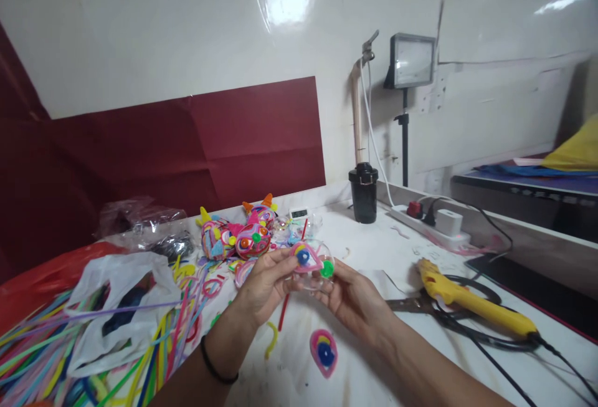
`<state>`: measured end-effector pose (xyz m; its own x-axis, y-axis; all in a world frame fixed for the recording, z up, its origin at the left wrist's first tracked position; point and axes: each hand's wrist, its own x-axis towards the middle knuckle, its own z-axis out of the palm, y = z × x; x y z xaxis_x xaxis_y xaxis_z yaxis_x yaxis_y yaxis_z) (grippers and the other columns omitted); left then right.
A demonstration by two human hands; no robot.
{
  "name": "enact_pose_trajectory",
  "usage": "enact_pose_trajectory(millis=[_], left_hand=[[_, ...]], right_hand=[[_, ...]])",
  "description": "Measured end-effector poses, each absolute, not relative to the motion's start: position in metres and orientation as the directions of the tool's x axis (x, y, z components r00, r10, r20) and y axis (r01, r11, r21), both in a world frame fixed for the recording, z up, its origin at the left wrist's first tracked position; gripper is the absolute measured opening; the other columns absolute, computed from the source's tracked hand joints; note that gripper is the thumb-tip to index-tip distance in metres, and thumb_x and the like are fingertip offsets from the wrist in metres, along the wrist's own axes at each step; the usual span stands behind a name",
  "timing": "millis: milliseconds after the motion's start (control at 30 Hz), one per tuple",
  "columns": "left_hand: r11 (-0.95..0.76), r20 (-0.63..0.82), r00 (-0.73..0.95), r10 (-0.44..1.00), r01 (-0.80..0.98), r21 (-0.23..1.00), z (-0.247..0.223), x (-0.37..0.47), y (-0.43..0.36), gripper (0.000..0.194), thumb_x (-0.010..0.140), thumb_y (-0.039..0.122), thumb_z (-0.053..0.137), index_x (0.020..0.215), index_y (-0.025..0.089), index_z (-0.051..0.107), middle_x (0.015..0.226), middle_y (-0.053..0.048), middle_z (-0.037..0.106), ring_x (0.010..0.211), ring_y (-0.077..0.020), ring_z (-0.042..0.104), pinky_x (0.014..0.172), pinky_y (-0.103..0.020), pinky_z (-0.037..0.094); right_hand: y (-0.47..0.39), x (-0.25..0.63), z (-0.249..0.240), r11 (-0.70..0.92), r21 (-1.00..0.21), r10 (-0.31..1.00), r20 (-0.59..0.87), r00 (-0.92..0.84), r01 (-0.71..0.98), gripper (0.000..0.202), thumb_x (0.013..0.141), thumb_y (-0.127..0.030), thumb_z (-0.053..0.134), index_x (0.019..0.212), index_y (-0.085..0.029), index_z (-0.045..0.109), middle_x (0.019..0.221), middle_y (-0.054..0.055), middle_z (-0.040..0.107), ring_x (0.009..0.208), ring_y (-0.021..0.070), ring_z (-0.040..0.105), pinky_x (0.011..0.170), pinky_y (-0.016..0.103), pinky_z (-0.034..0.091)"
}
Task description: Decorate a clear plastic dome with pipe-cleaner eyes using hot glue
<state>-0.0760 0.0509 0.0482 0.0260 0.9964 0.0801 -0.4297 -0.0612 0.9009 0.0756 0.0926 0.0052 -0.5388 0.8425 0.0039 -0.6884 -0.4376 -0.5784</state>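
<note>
Above the white table, both my hands meet around a clear plastic ball (314,280). My left hand (264,282) pinches a pink, eye-shaped pipe-cleaner piece (312,255) with a blue centre and lays it against the ball's front. My right hand (357,298) grips the ball's right side, beside a green coiled disc (326,268) on it. A second pink and yellow eye piece (324,353) with a blue centre lies on the table below. A red pipe cleaner (283,313) and a short yellow one (271,339) lie near my left hand.
Loose pipe cleaners (42,344) and a white plastic bag (121,307) cover the left side. Several decorated balls (252,240) stand behind. To the right are a yellow glue gun (471,301), scissors (411,305), a power strip (430,226) and a black cup (363,194).
</note>
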Motion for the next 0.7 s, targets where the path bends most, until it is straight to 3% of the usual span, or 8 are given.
enact_pose_trajectory(millis=[167,333,700], left_hand=[[-0.091,0.095,-0.014,0.995,-0.453,0.887,0.0474,-0.0782,0.0523,0.028,0.060,0.019,0.089,0.082,0.011,0.073,0.073,-0.004,0.074,0.061,-0.0124,0.069,0.048,-0.015,0.056],[-0.102,0.094,-0.040,0.995,-0.475,0.874,0.0451,-0.0817,0.0556,0.025,0.063,0.018,0.087,0.082,0.013,0.072,0.075,-0.004,0.075,0.062,-0.0119,0.070,0.049,-0.014,0.055],[-0.106,0.078,-0.075,0.994,-0.517,0.849,0.0450,-0.0812,0.0579,0.022,0.061,0.015,0.087,0.076,0.014,0.071,0.068,-0.001,0.073,0.058,-0.0106,0.068,0.049,-0.014,0.053]], right_hand=[[0.0938,0.0760,0.0081,-0.470,-0.544,0.842,-0.040,-0.538,-0.695,0.027,0.099,-0.016,0.038,0.090,-0.013,0.063,0.076,0.008,0.075,0.061,0.0164,0.071,0.062,0.028,0.058],[0.0933,0.0767,0.0091,-0.478,-0.527,0.838,-0.032,-0.545,-0.703,0.031,0.100,-0.016,0.036,0.088,-0.012,0.065,0.075,0.008,0.074,0.059,0.0153,0.069,0.058,0.027,0.056],[0.0937,0.0770,0.0054,-0.450,-0.539,0.840,0.015,-0.542,-0.712,0.020,0.096,-0.012,0.046,0.090,-0.011,0.065,0.080,0.009,0.074,0.068,0.0182,0.072,0.062,0.028,0.057]])
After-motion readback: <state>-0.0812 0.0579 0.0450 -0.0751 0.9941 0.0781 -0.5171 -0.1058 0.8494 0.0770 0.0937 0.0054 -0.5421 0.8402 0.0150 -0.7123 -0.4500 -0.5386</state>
